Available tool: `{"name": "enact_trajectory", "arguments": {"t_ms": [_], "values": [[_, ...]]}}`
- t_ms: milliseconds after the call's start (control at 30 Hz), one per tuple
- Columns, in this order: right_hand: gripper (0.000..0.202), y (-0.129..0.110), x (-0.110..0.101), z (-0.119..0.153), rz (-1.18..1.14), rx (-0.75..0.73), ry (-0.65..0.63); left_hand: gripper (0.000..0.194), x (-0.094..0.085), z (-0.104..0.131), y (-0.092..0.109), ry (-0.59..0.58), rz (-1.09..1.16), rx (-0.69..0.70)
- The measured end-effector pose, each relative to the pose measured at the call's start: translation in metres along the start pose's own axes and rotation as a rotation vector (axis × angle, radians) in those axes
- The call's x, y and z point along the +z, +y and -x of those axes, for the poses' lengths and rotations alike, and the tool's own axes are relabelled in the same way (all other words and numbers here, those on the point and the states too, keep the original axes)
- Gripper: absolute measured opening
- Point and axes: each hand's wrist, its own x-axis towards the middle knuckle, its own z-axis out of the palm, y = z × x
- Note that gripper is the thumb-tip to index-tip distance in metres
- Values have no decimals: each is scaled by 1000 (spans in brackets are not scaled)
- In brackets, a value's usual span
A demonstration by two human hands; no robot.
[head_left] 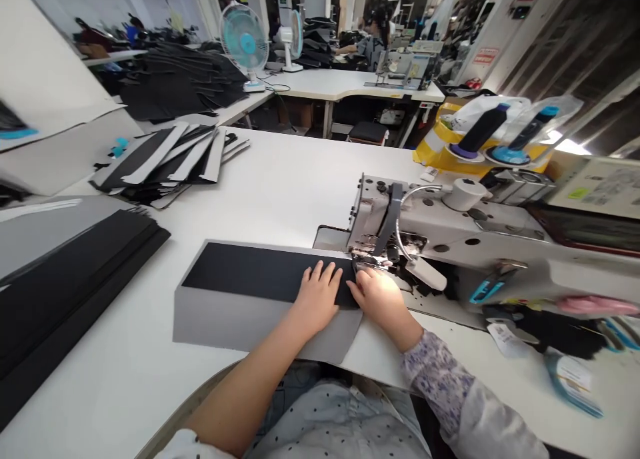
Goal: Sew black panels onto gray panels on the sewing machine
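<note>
A black fabric strip [250,271] lies on a larger grey panel [215,317], their right ends at the needle area of a sewing machine [375,212]. My left hand [319,298] rests flat on the strip and panel, its fingers spread. Beside the presser foot [369,262], my right hand [380,300] has its fingers curled at the strip's right end, with the thumb on the black fabric. The exact contact of those fingertips is partly hidden. A small machine lamp lights the back of my right hand.
Black pieces [75,272] are stacked at left, behind them a pile of grey-and-black pieces [170,156]. Thread cones [483,129] stand behind the machine. A tape roll [573,379] and scissors lie at right. Beyond are fans [245,39] and a person at another table.
</note>
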Motion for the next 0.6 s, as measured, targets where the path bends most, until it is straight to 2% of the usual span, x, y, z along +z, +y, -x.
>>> {"name": "enact_trajectory", "arguments": {"t_ms": [67, 100, 167, 200, 300, 400, 500, 600], "values": [[31, -21, 3, 18, -62, -140, 84, 73, -6, 8, -15, -16, 84, 83], [31, -35, 6, 28, -116, -272, 103, 73, -10, 13, -27, -5, 112, 87], [21, -62, 16, 47, -207, -481, 108, 61, -19, 25, -60, 68, 117, -21], [23, -74, 22, 53, -230, -511, 129, 52, -23, 32, -81, 119, 98, -133], [33, -97, 38, 61, -256, -514, 132, 36, -38, 58, -148, 229, 9, -544], [35, -102, 45, 55, -268, -517, 127, 36, -47, 79, -203, 262, -62, -880], [36, -100, 44, 51, -280, -514, 137, 37, -48, 87, -231, 230, -50, -1037], [36, -99, 41, 52, -294, -499, 135, 36, -43, 86, -239, 229, -36, -1093]]}}
